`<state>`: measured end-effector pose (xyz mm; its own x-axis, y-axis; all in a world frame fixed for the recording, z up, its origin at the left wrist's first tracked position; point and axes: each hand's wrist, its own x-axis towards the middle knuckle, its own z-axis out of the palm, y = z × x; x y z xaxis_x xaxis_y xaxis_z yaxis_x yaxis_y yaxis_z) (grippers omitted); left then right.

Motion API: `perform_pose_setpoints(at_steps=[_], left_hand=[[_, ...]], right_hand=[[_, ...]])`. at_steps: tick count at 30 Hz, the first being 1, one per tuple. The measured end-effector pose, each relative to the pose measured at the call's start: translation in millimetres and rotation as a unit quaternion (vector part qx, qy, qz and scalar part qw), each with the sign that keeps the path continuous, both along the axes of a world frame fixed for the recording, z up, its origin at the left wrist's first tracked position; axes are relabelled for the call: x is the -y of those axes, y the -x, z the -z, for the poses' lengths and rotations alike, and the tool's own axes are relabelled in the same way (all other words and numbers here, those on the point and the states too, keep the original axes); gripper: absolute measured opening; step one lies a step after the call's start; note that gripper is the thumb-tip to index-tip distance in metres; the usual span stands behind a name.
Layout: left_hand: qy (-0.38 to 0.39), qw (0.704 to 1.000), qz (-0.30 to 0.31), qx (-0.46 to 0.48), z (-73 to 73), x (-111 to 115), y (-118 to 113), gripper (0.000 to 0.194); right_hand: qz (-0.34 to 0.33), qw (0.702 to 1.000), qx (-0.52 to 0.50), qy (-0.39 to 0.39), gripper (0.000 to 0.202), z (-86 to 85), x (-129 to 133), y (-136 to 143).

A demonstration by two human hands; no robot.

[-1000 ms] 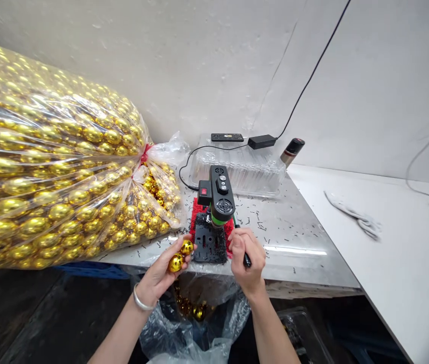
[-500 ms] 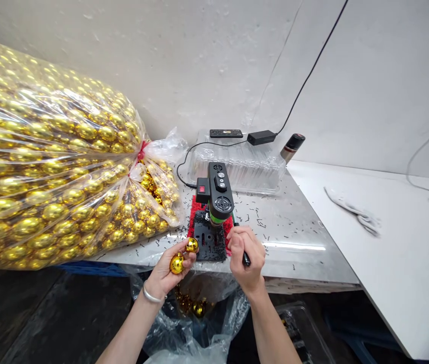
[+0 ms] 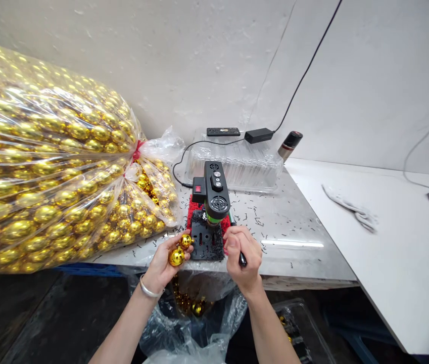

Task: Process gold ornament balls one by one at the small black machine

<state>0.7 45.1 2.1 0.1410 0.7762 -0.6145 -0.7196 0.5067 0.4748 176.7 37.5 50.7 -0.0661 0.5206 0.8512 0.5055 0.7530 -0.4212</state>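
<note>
Two shiny gold ball ornaments point(image 3: 177, 257) rest in my left hand point(image 3: 163, 265), its fingers curled round them at the left of a small black bench drill press point(image 3: 217, 194). My right hand point(image 3: 243, 255) is wrapped round the black-gripped lever point(image 3: 242, 260) on the right side of that machine. Beneath the machine's head lies its black slotted base point(image 3: 206, 245), strewn with dark shavings, on a red mat point(image 3: 194, 205). The tool tip under the head is mostly hidden.
A huge clear bag of gold balls point(image 3: 47, 182) fills the left side. Behind the machine are a clear plastic tray point(image 3: 237, 164), a power adapter point(image 3: 258, 135) and a tumbler point(image 3: 289, 145). A glove point(image 3: 350, 208) lies at the right. An open plastic bag point(image 3: 199, 328) hangs below the table edge.
The whole view has shifted slightly. In my left hand the balls have turned a little and sit closer together. My right hand stays on the lever.
</note>
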Motion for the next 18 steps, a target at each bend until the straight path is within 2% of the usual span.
perform_pose_setpoints(at_steps=[2, 5, 7, 12, 15, 18], left_hand=[[-0.002, 1.0, 0.006, -0.021, 0.7, -1, 1, 0.015], [-0.056, 0.994, 0.033, -0.09, 5.2, -4, -3, 0.011], [-0.108, 0.978, 0.056, -0.168, 10.5, -8, -7, 0.023], [-0.187, 0.916, 0.069, -0.348, 30.1, -19, -18, 0.054], [-0.246, 0.871, 0.084, -0.417, 40.3, -22, -21, 0.051], [-0.283, 0.813, 0.123, -0.495, 41.7, -24, -22, 0.042]], right_hand=[[0.002, 1.0, 0.003, 0.0, 0.024, 0.2, 0, 0], [0.004, 1.0, 0.004, 0.002, 0.024, 0.6, 0, -1], [0.003, 1.0, 0.004, 0.003, 0.024, 0.7, 0, -1], [0.0, 1.0, 0.008, 0.004, 0.024, 0.5, 1, -1], [0.0, 1.0, 0.012, 0.007, 0.023, 0.2, 1, -2], [0.004, 1.0, 0.015, 0.006, 0.023, -0.9, 1, -2]])
